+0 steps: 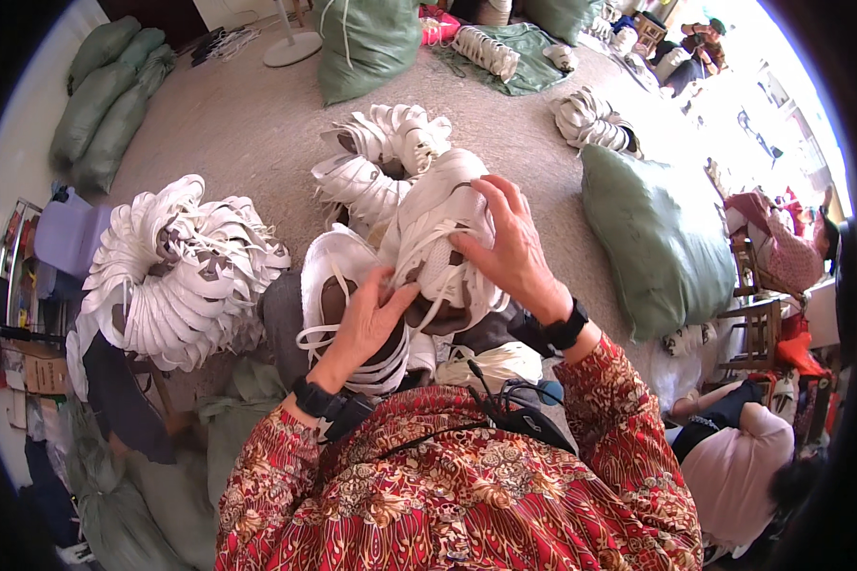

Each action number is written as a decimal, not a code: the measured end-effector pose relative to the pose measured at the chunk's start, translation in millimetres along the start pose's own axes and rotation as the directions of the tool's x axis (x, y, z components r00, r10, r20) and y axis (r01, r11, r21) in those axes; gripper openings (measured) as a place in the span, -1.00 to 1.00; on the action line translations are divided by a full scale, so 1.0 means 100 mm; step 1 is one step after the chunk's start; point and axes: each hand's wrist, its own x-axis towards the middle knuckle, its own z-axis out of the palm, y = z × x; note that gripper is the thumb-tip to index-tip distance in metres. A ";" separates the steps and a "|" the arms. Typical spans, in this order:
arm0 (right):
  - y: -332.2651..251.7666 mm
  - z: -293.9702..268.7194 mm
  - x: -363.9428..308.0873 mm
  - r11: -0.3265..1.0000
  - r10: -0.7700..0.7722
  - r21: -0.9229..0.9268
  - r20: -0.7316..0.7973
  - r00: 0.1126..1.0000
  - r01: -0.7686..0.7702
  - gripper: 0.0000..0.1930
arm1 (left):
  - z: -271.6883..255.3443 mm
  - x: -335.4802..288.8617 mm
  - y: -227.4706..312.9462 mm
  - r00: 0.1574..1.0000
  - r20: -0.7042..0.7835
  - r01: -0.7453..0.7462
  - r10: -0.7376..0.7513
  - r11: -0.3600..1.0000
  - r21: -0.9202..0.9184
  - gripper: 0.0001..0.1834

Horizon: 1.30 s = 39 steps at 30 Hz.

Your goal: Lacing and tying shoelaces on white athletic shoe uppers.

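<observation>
Before my lap is a bundle of white shoe uppers (440, 205), nested together, with white laces and dark linings. My right hand (516, 249) grips its right side, the thumb on the lacing and the fingers over the edge. My left hand (367, 319) is closed at the bundle's lower left, thumb and forefinger close together by the laces; its fingertips are partly hidden. Under the left hand another stack of white uppers (338, 262) stands with its dark opening showing. Just beyond lies a curved row of white uppers (390, 133) on the floor.
A large ring of nested uppers (176, 276) sits at the left by a purple chair (71, 228). Stuffed green sacks stand at the right (652, 243), the far middle (367, 52) and far left (100, 105). Another person (738, 466) sits at the lower right.
</observation>
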 end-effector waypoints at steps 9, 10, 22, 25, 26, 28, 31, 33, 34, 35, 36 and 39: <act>0.23 0.05 0.04 0.994 0.074 0.072 0.099 0.992 -0.081 -0.23 | -0.17 -0.22 0.26 0.989 0.132 0.084 -0.072 0.993 -0.083 -0.75; 0.26 0.10 0.04 0.994 0.073 0.077 0.097 0.993 -0.081 -0.23 | -0.30 -0.17 0.48 0.987 0.157 0.038 -0.038 0.999 0.002 -0.75; 0.29 0.30 0.09 0.829 0.312 0.440 0.147 0.939 -0.345 -0.58 | -0.36 -0.42 1.35 0.924 0.371 0.189 -0.095 0.956 -0.224 -0.77; 0.26 0.37 0.16 0.867 0.274 0.405 0.098 0.957 -0.290 -0.63 | -0.41 -0.52 0.82 0.966 0.255 0.045 -0.038 0.999 -0.021 -0.74; 0.25 0.38 0.15 0.871 0.251 0.401 0.132 0.959 -0.283 -0.65 | -0.42 -0.53 0.75 0.982 0.186 -0.020 -0.024 0.972 0.233 -0.70; 0.30 0.45 0.12 0.911 0.169 0.355 0.143 0.975 -0.210 -0.71 | -0.44 -0.48 0.50 0.991 0.131 -0.079 0.019 0.878 0.472 -0.67; 0.26 0.45 0.08 0.924 0.136 0.341 0.132 0.982 -0.174 -0.76 | -0.43 -0.38 0.10 0.994 0.101 -0.067 0.030 0.920 0.387 -0.63; 0.31 0.49 0.09 0.932 0.121 0.327 0.124 0.985 -0.155 -0.76 | -0.35 -0.38 0.15 0.989 0.122 -0.124 0.083 0.918 0.377 -0.60; 0.33 0.49 0.11 0.940 0.098 0.316 0.112 0.989 -0.129 -0.75 | -0.32 -0.36 0.14 0.983 0.109 -0.179 0.147 0.899 0.400 -0.63; 0.34 0.48 0.09 0.941 0.102 0.311 0.108 0.989 -0.131 -0.75 | -0.30 -0.38 0.14 0.982 0.115 -0.185 0.151 0.899 0.398 -0.63; 0.35 0.47 0.05 0.952 0.079 0.287 0.103 0.992 -0.106 -0.77 | -0.29 -0.40 0.14 0.975 0.105 -0.219 0.193 0.894 0.391 -0.64; 0.32 0.32 0.00 0.959 0.072 0.260 0.159 0.985 -0.112 -0.82 | -0.35 -0.36 0.22 0.980 0.122 -0.193 0.157 0.904 0.381 -0.70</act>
